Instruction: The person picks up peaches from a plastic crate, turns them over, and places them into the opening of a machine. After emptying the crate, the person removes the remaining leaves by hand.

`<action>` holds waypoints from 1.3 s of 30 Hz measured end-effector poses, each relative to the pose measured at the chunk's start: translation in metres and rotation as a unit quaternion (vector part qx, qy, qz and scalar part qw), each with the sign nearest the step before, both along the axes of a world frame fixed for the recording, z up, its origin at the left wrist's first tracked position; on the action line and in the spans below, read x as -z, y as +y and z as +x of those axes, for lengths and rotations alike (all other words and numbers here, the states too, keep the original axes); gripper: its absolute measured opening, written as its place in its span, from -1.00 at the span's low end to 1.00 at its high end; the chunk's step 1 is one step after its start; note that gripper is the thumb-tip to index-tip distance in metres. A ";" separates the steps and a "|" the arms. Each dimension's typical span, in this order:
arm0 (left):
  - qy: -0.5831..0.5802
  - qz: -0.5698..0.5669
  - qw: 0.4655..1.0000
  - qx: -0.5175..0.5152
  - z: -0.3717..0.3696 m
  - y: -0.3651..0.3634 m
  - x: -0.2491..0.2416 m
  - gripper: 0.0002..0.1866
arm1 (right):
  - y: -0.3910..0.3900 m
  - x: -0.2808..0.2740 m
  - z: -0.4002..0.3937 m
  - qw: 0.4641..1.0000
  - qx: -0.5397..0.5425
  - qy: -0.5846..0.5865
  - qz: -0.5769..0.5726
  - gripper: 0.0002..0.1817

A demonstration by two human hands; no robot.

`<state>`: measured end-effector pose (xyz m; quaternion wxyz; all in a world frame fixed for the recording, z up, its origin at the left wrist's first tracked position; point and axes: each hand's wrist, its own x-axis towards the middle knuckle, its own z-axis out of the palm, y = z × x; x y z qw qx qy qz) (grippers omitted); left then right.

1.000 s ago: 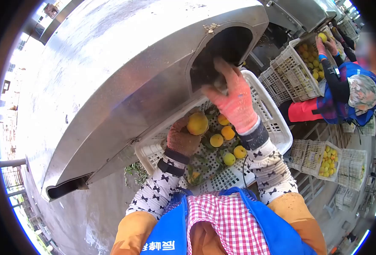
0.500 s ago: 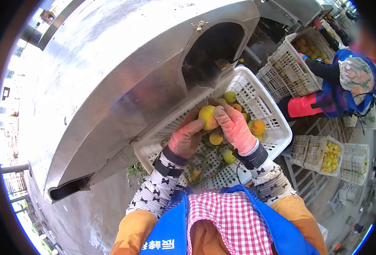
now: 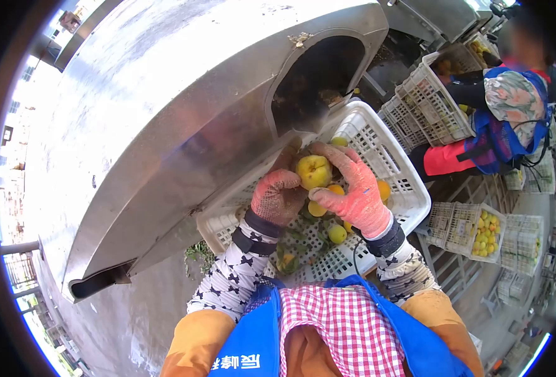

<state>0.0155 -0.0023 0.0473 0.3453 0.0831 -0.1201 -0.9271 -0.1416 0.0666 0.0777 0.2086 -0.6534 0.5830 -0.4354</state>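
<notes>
Over a white plastic crate (image 3: 388,141), both my hands have hold of one yellow peach (image 3: 313,171), its creased end facing up. My left hand (image 3: 278,193), in a coated pinkish glove, has its thumb against the peach's left side, with its fingers partly hidden behind. My right hand (image 3: 361,195), gloved alike, curves round the right side, fingers at the top and thumb below. In the crate under my hands lie several more peaches, among them a greenish one (image 3: 337,234) and an orange one (image 3: 383,190), with green leaves (image 3: 296,242).
A large metal machine housing (image 3: 183,151) with a dark opening (image 3: 315,78) borders the crate's far left side. At right, a co-worker in a blue vest (image 3: 504,141) bends over stacked crates (image 3: 428,103). Further crates of fruit (image 3: 488,232) stand lower right.
The peach has been turned, so its creased end now faces up. My right hand has spread wider around it. The co-worker has leaned further over the crate.
</notes>
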 end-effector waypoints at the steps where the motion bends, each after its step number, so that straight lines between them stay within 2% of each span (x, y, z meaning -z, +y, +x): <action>1: 0.002 -0.003 1.000 0.000 -0.004 -0.003 -0.001 -0.36 | -0.004 -0.004 0.000 0.999 0.022 -0.020 0.017 -0.18; 3: -0.025 -0.018 0.998 -0.051 -0.014 -0.008 -0.002 -0.42 | -0.013 -0.010 0.001 0.998 0.045 -0.040 0.031 -0.19; 5: -0.039 0.022 0.997 -0.055 -0.021 -0.011 0.007 -0.49 | -0.028 -0.014 0.001 0.993 0.090 0.063 0.033 -0.24; 6: -0.055 0.065 0.995 -0.060 -0.022 -0.013 0.007 -0.55 | -0.032 -0.024 0.001 0.994 0.082 0.061 0.043 -0.26; 10: -0.023 0.036 0.998 -0.038 -0.022 -0.019 -0.003 -0.56 | -0.042 -0.020 -0.015 0.999 -0.002 0.048 -0.004 -0.21; 12: -0.048 0.046 0.997 -0.039 -0.030 -0.018 -0.012 -0.57 | -0.059 -0.015 -0.007 0.990 0.105 0.064 -0.067 -0.16; 13: -0.047 0.047 0.997 -0.039 -0.031 -0.016 -0.001 -0.57 | -0.074 -0.006 -0.006 0.990 0.106 0.066 -0.066 -0.16; 15: -0.074 0.024 0.997 0.025 -0.030 -0.006 0.047 -0.56 | -0.103 0.023 -0.002 0.962 0.228 0.148 -0.001 -0.15; 16: -0.074 0.023 0.997 0.028 -0.028 -0.003 0.068 -0.56 | -0.108 0.029 0.001 0.959 0.193 0.208 -0.018 -0.23; 17: -0.199 0.002 0.979 0.033 -0.024 -0.001 0.090 -0.55 | -0.110 0.029 0.001 0.958 0.195 0.208 -0.019 -0.23; 19: -0.441 -0.026 0.896 0.044 -0.017 0.010 0.144 -0.54 | -0.105 0.030 0.005 0.966 0.176 0.177 -0.066 -0.28; 20: -0.443 -0.016 0.895 0.049 -0.016 0.017 0.192 -0.54 | -0.108 0.028 0.005 0.968 0.177 0.167 -0.056 -0.39; 21: -0.511 -0.125 0.850 0.003 -0.018 0.024 0.247 -0.46 | -0.122 0.035 0.004 0.969 0.176 0.168 -0.048 -0.39; 22: -0.568 -0.233 0.789 -0.038 -0.018 0.034 0.277 -0.38 | -0.140 0.043 0.003 0.939 0.182 0.266 -0.117 -0.41; 23: -0.569 -0.223 0.791 -0.023 -0.019 0.043 0.268 -0.38 | -0.143 0.055 0.000 0.898 0.184 0.359 -0.178 -0.44; 24: -0.634 -0.357 0.683 0.060 -0.022 0.042 0.244 -0.29 | -0.136 0.054 -0.007 0.901 0.182 0.360 -0.160 -0.44; 25: -0.668 -0.482 0.551 0.134 -0.030 0.037 0.233 -0.19 | -0.132 0.039 -0.020 0.976 0.119 0.144 -0.111 -0.47; 26: -0.679 -0.538 0.472 0.162 -0.037 0.045 0.258 -0.07 | -0.126 0.028 -0.032 0.993 0.058 -0.084 -0.057 -0.50; 27: -0.676 -0.539 0.476 0.164 -0.045 0.049 0.257 -0.07 | -0.112 0.019 -0.040 0.993 0.060 -0.081 -0.054 -0.50; 29: -0.688 -0.480 0.477 0.263 -0.059 0.061 0.248 0.01 | -0.076 0.009 -0.053 0.954 0.217 -0.207 0.006 -0.49; 30: -0.707 -0.489 0.443 0.255 -0.064 0.073 0.260 0.05 | -0.067 0.028 -0.065 0.951 0.227 -0.205 0.051 -0.52; 31: -0.703 -0.488 0.447 0.261 -0.064 0.075 0.265 0.05 | -0.056 0.059 -0.077 0.946 0.235 -0.203 0.094 -0.53; 32: -0.694 -0.510 0.430 0.271 -0.061 0.077 0.271 0.02 | -0.043 0.090 -0.086 0.955 0.216 -0.057 0.194 -0.50; 33: -0.687 -0.531 0.411 0.278 -0.059 0.076 0.274 -0.01 | -0.034 0.116 -0.092 0.936 0.187 0.089 0.285 -0.47; 35: -0.692 -0.504 0.422 0.299 -0.062 0.061 0.269 -0.08 | -0.036 0.141 -0.076 0.809 0.140 0.125 0.558 -0.42; 37: -0.699 -0.481 0.424 0.317 -0.055 0.040 0.260 -0.16 | -0.027 0.192 -0.068 0.778 0.092 0.125 0.609 -0.38; 38: -0.700 -0.426 0.477 0.317 -0.049 0.027 0.256 -0.24 | -0.016 0.217 -0.056 0.780 0.094 0.121 0.607 -0.38; 39: -0.696 -0.370 0.528 0.316 -0.049 0.014 0.251 -0.31 | -0.001 0.240 -0.040 0.807 0.113 0.185 0.549 -0.33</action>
